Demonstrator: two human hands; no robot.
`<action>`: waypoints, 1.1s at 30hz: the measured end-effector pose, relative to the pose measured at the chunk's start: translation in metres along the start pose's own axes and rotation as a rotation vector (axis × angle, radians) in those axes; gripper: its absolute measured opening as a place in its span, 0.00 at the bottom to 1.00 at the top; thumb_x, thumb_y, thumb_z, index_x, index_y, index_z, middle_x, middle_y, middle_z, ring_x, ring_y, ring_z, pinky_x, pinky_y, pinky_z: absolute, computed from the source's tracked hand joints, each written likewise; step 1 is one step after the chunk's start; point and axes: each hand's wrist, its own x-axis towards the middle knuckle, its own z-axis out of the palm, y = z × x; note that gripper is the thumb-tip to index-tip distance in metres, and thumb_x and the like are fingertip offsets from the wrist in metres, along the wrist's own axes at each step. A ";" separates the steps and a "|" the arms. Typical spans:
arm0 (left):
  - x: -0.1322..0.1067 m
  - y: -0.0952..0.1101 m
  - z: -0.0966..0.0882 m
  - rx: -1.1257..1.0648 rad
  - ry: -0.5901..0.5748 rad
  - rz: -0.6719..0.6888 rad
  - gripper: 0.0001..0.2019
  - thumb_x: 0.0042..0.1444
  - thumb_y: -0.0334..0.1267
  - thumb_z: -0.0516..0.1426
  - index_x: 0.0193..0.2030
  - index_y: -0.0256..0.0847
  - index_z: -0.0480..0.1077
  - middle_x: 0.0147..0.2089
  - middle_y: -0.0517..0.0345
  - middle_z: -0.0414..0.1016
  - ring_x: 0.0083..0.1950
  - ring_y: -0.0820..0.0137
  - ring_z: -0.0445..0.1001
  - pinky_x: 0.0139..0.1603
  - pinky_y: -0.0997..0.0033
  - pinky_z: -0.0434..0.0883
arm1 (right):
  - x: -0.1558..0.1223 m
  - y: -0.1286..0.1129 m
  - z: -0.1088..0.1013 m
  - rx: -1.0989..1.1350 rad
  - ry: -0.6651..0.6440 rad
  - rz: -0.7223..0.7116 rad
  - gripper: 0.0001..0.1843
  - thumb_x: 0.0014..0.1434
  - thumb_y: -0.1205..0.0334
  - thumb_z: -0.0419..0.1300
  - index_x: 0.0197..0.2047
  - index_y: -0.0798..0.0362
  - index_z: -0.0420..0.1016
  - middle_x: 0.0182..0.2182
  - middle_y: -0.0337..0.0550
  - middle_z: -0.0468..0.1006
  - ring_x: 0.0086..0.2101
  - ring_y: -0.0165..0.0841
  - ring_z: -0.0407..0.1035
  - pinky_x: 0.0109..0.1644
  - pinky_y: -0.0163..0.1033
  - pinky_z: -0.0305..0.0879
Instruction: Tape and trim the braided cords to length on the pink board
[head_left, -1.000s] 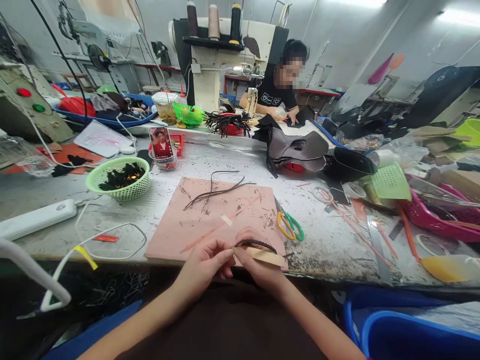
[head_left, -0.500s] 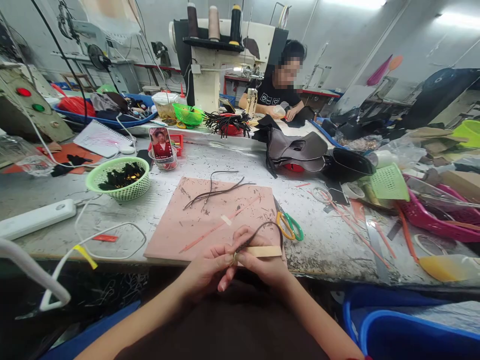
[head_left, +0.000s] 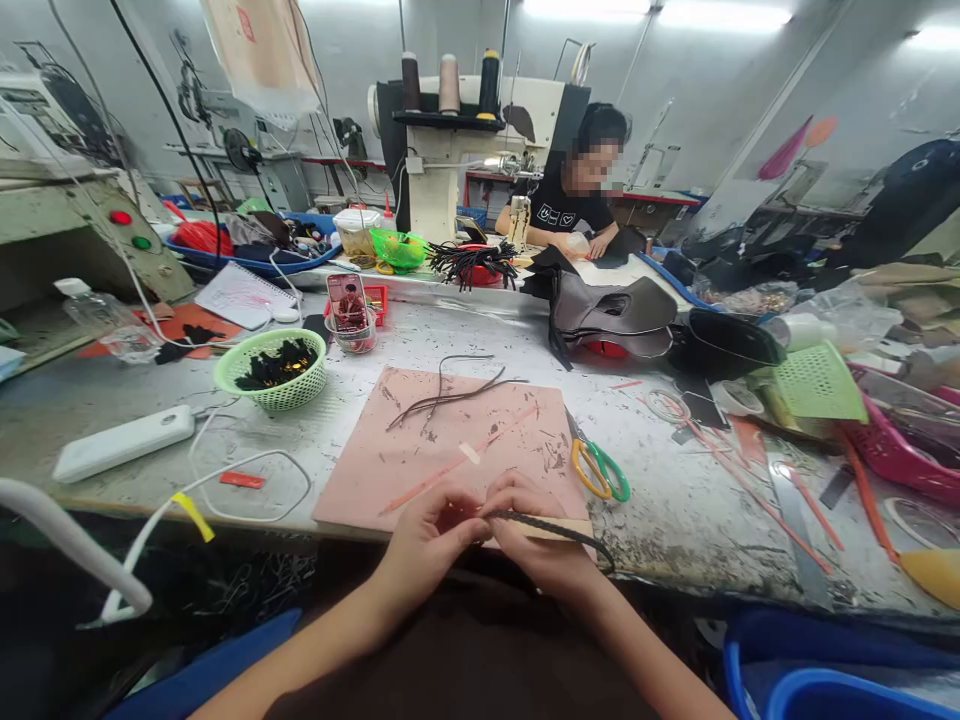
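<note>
Both the left hand (head_left: 429, 545) and right hand (head_left: 541, 540) pinched a partly braided cord (head_left: 555, 526) (its loose tail unplaited), while more strands (head_left: 450, 393) lay unused on the pink mat (head_left: 390, 470).

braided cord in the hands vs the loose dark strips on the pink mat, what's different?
The braided cord is plaited into one thick strand; the loose strips are thin, separate and unplaited. The cord is pinched between the left hand and right hand at the mat's near edge; the strips lie untouched mid-mat, fanned and curling. Both look dark, narrow and flexible.
</note>
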 end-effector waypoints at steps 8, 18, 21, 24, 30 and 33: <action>-0.003 0.000 -0.003 0.303 0.062 0.379 0.06 0.49 0.34 0.58 0.29 0.47 0.76 0.30 0.54 0.69 0.33 0.65 0.67 0.37 0.67 0.67 | -0.005 -0.006 -0.001 0.037 0.010 0.064 0.07 0.50 0.63 0.58 0.22 0.51 0.69 0.26 0.38 0.66 0.28 0.29 0.62 0.31 0.34 0.60; 0.002 -0.004 -0.005 0.059 0.182 0.091 0.05 0.42 0.38 0.62 0.25 0.43 0.70 0.26 0.58 0.70 0.29 0.69 0.67 0.34 0.69 0.67 | -0.012 0.029 0.019 0.855 0.315 0.536 0.08 0.36 0.60 0.64 0.24 0.52 0.75 0.24 0.39 0.70 0.25 0.29 0.62 0.29 0.34 0.62; 0.015 -0.010 -0.003 -0.115 0.132 -0.295 0.10 0.39 0.38 0.62 0.27 0.41 0.65 0.19 0.66 0.67 0.16 0.77 0.59 0.17 0.77 0.59 | -0.013 0.049 -0.028 0.352 0.424 0.469 0.25 0.39 0.61 0.58 0.44 0.50 0.75 0.30 0.40 0.73 0.24 0.29 0.63 0.22 0.33 0.57; 0.023 -0.025 -0.002 -0.193 0.151 -0.413 0.11 0.37 0.35 0.63 0.23 0.38 0.62 0.16 0.63 0.67 0.14 0.80 0.58 0.14 0.81 0.54 | -0.010 0.067 -0.099 -0.647 0.324 0.613 0.23 0.48 0.59 0.50 0.47 0.53 0.74 0.28 0.43 0.74 0.26 0.34 0.67 0.28 0.36 0.62; 0.030 -0.034 -0.004 -0.354 0.284 -0.480 0.11 0.39 0.32 0.63 0.21 0.37 0.62 0.19 0.60 0.69 0.15 0.83 0.59 0.16 0.83 0.58 | -0.007 0.081 -0.194 -1.060 0.292 0.823 0.15 0.45 0.55 0.58 0.22 0.59 0.76 0.25 0.62 0.75 0.35 0.53 0.69 0.37 0.51 0.62; 0.030 -0.029 -0.006 -0.393 0.326 -0.478 0.07 0.39 0.28 0.63 0.23 0.36 0.67 0.22 0.59 0.72 0.17 0.82 0.63 0.19 0.82 0.63 | -0.008 0.082 -0.191 -1.153 0.279 0.777 0.19 0.51 0.54 0.55 0.33 0.63 0.77 0.37 0.68 0.74 0.43 0.54 0.67 0.43 0.53 0.60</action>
